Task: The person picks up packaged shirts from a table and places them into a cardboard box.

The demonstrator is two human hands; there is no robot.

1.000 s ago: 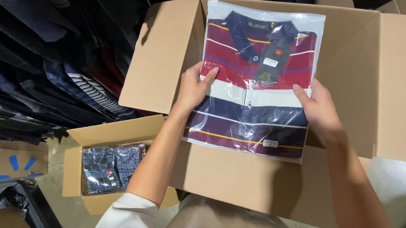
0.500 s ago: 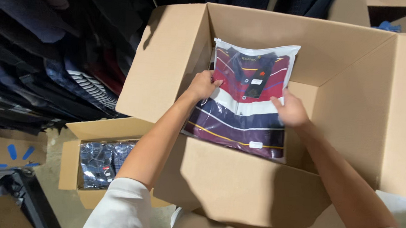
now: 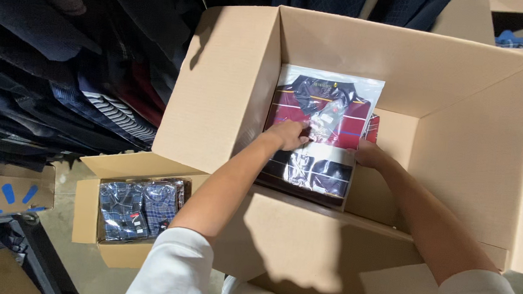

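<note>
Both hands reach down into a large open cardboard box [image 3: 470,149]. The left hand [image 3: 290,133] lies with its fingers [image 3: 303,126] flat on a bagged striped polo shirt [image 3: 324,133], and the right hand [image 3: 368,154] grips that bag's right edge. The shirt lies inside the box, against its left wall. Lower left, a smaller box [image 3: 88,208] holds folded plaid shirts [image 3: 138,206]; dark clothes [image 3: 65,59] hang beside it.

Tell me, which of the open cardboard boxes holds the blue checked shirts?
The small box on the floor at lower left. The big box, where both hands are, holds a bagged red striped shirt instead.
</note>
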